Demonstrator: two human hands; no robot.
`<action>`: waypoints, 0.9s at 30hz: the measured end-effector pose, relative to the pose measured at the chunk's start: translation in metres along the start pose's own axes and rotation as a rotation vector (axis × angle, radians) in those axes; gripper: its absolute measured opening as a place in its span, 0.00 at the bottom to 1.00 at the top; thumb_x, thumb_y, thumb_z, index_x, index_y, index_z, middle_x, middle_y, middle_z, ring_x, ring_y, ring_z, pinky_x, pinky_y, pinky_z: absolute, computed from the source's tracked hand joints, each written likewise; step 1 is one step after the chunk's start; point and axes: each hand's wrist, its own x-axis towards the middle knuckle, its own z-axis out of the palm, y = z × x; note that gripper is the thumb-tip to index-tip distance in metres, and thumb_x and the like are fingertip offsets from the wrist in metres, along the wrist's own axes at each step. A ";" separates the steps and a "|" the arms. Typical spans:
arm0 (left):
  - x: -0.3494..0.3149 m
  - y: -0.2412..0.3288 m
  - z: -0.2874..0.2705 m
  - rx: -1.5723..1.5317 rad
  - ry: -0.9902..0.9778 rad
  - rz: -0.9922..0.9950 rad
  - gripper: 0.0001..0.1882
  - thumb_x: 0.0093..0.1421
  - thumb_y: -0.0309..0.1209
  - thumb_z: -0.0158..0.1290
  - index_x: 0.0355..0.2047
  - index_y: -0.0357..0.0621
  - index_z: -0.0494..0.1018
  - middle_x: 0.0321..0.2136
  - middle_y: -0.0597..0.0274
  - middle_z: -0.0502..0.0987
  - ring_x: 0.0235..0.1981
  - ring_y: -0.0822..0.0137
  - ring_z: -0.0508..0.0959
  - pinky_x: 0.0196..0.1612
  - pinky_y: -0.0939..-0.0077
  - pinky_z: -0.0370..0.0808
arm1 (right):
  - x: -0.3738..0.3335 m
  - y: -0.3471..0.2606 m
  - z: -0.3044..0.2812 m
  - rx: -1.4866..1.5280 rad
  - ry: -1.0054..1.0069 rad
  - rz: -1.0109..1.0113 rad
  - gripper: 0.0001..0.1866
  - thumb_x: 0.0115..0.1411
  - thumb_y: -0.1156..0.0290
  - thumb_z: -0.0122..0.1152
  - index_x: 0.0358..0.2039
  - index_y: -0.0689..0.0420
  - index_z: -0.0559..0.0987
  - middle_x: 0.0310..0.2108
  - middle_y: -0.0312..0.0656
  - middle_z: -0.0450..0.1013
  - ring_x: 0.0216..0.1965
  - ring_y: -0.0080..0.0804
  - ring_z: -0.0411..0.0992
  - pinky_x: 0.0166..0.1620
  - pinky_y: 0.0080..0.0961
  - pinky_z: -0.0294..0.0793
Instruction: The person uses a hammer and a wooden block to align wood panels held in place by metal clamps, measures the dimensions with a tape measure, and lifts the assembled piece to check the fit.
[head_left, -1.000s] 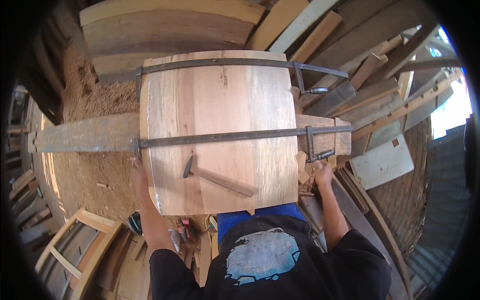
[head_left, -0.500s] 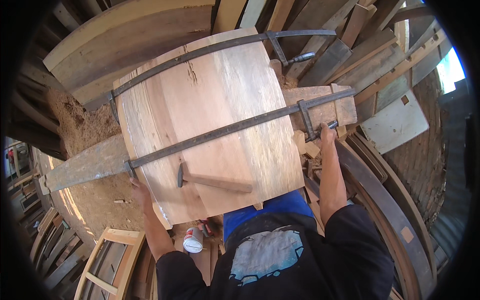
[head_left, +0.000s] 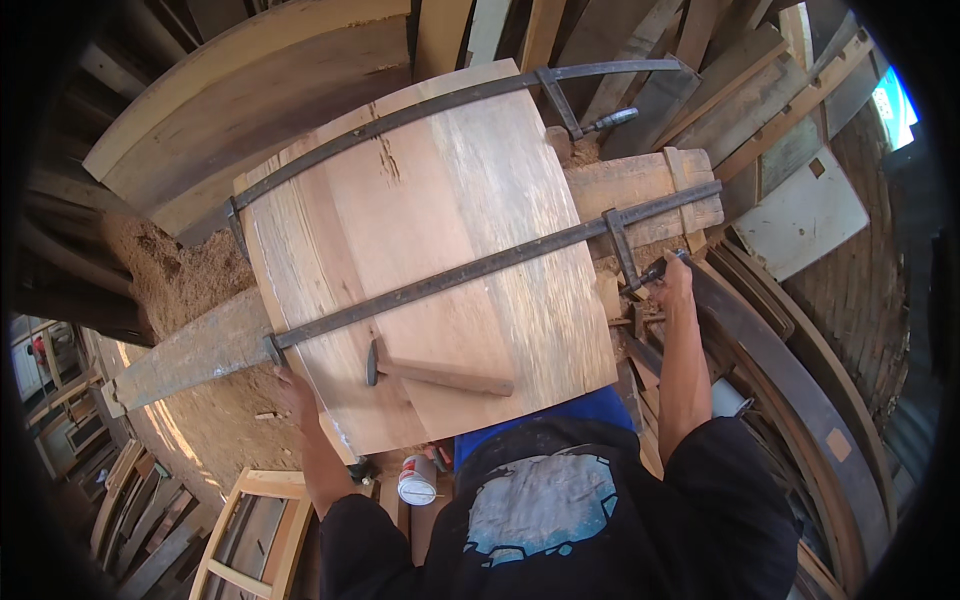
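Note:
A wide wooden panel (head_left: 440, 200) of several joined boards lies in front of me, with two dark metal bar clamps across it. My right hand (head_left: 674, 282) is closed round the screw handle of the nearer bar clamp (head_left: 480, 268), just past the panel's right edge. At its other end, my left hand (head_left: 295, 392) grips the fixed jaw beside the panel's left edge; its fingertips are partly hidden. The farther bar clamp (head_left: 400, 118) spans the panel's far side, untouched. A hammer (head_left: 440, 376) with a wooden handle rests on the panel near me.
Under the panel runs a thick plank (head_left: 190, 345). A white tin (head_left: 417, 482) stands below the near edge. Sawdust (head_left: 185, 275) covers the ground at left. A wooden frame (head_left: 255, 535) lies lower left, and stacked boards (head_left: 800, 370) crowd the right side.
The whole view has shifted, so the panel and clamps sit slightly lower and more to the right. My right hand has turned on the clamp handle; my left stays at the fixed jaw.

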 end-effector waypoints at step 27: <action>0.056 -0.097 0.041 -0.706 -0.024 -0.203 0.39 0.65 0.58 0.32 0.63 0.39 0.55 0.63 0.56 0.59 0.62 0.57 0.62 0.64 0.65 0.54 | 0.083 0.035 0.010 0.057 -0.163 -0.116 0.12 0.56 0.61 0.64 0.25 0.52 0.73 0.16 0.32 0.67 0.15 0.21 0.64 0.19 0.22 0.66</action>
